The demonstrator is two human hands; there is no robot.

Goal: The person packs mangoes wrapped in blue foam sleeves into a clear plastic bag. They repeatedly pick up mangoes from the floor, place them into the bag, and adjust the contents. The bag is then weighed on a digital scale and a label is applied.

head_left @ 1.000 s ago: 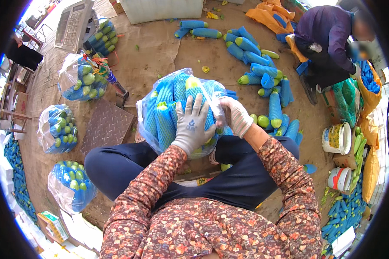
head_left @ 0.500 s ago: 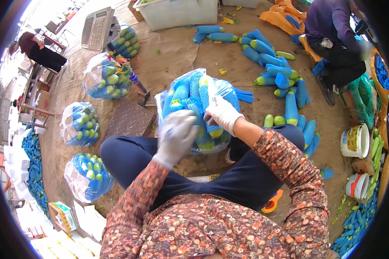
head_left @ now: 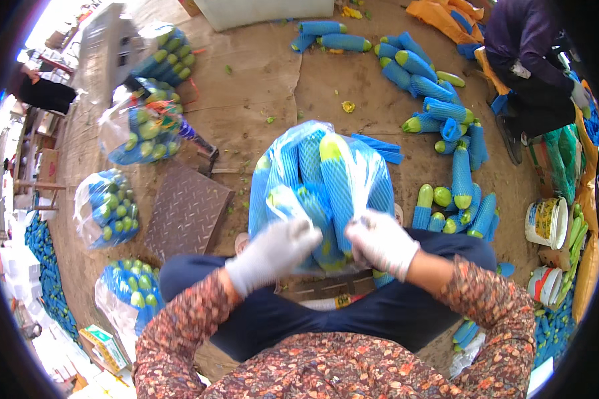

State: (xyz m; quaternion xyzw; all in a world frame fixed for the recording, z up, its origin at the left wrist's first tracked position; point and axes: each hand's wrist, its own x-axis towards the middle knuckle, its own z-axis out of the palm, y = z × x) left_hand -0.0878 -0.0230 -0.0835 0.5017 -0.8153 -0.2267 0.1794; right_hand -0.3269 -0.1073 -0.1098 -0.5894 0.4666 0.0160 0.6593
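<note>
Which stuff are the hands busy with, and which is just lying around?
In use: left hand, right hand, clear bag of netted fruit.

Lying about: filled bags, metal plate, loose fruit, buckets.

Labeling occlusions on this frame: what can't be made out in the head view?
- Left hand: motion-blurred, finger pose unreadable.
- Right hand: the grip on the clear bag is hidden by bunched plastic.
- Bag's lower part: hidden behind both hands, so the count of netted fruits is unclear.
- Other person: cut off by the fisheye rim.
- White bucket: contents too small.
</note>
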